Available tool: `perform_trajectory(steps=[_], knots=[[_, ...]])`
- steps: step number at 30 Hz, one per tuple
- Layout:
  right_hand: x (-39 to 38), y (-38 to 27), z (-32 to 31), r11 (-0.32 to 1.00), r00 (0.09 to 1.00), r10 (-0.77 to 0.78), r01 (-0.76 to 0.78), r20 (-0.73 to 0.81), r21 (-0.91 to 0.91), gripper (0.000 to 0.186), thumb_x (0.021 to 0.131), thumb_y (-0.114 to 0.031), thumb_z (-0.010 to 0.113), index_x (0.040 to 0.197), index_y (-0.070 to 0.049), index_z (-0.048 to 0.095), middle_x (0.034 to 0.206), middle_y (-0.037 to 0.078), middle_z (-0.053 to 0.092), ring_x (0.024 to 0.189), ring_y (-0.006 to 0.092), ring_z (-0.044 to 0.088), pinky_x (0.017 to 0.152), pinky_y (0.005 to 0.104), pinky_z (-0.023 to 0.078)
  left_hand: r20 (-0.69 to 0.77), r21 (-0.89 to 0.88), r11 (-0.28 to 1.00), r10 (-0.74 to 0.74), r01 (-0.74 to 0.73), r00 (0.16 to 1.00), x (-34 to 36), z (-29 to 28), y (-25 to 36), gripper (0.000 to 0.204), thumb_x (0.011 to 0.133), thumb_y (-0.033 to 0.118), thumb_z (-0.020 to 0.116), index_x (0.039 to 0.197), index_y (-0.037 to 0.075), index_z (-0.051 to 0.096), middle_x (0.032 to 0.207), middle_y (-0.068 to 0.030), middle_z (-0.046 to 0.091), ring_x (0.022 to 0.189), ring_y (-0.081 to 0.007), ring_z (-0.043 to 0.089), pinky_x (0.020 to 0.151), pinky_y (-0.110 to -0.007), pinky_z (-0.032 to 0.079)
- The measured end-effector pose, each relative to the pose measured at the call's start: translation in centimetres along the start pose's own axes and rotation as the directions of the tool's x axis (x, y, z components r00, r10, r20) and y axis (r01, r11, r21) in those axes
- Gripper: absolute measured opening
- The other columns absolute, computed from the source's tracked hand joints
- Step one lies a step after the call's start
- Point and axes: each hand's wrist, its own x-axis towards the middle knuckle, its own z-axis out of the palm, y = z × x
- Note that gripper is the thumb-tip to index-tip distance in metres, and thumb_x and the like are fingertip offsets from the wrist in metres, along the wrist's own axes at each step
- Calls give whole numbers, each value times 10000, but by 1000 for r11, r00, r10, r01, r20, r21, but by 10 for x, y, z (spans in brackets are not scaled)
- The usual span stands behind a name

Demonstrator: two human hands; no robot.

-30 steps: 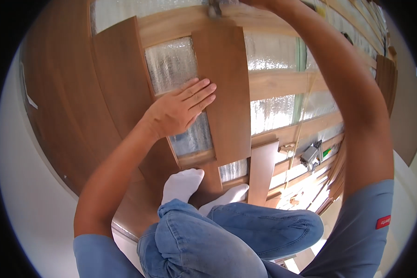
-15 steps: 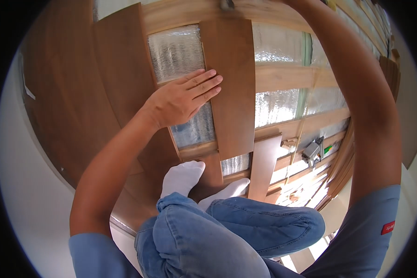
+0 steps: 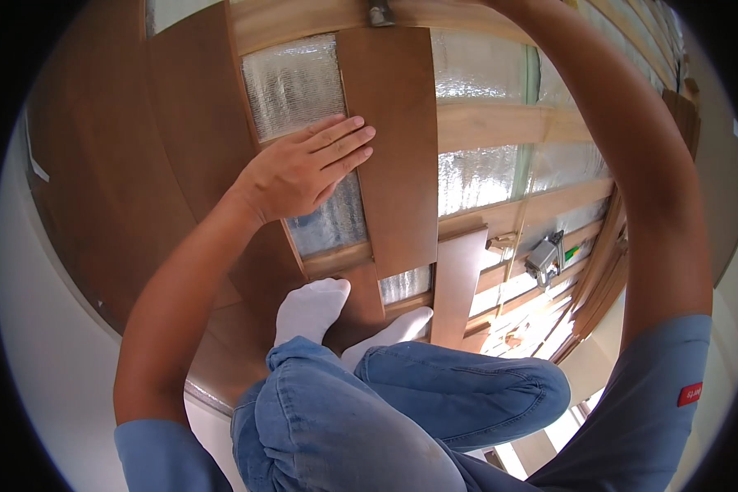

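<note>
My left hand (image 3: 303, 168) lies with its fingers stretched out, the fingertips on the left edge of a loose brown floorboard (image 3: 394, 180). Its palm is over the gap between that board and the laid brown flooring (image 3: 201, 123); silver foil insulation (image 3: 295, 86) shows in the gap. At the far end of the loose board is a dark metal hammer head (image 3: 380, 13). My right forearm (image 3: 582, 74) reaches up past the top edge of the picture, so my right hand is hidden, and whatever it holds cannot be seen.
Pale wooden joists (image 3: 500, 125) cross the floor on the right, with foil between them. Another brown board (image 3: 459, 283) lies nearer my knees. A grey tool (image 3: 543, 261) stands among the joists. My socked foot (image 3: 312, 310) rests on the boards; a white wall (image 3: 49, 320) runs along the left.
The whole view has shifted slightly, so things sit a little further left and up. The hammer head, blurred before, now looks sharper at the board's far end. My left hand stays on the board.
</note>
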Motion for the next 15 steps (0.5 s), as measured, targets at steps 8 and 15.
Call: perform_trajectory(steps=[8,15], knots=[[-4,-12,-12,992,999,-31,33,20,-119,186,861,-159,631,1037,-137,689,947,160,752,938,397,719,796,519,556,-1,16,1000,-17,17,1000,0,-2,0,454,957,90,625,1405,23,638,1571,-105,533,1493,-265,459,1279,-426,350],[-7,-3,-10,993,987,113,-107,-114,58,194,863,-159,635,1050,-140,683,929,152,748,923,387,725,784,530,557,-23,27,1000,-9,10,1000,3,0,0,456,960,91,622,1412,29,637,1566,-103,538,1486,-268,468,1274,-427,357]])
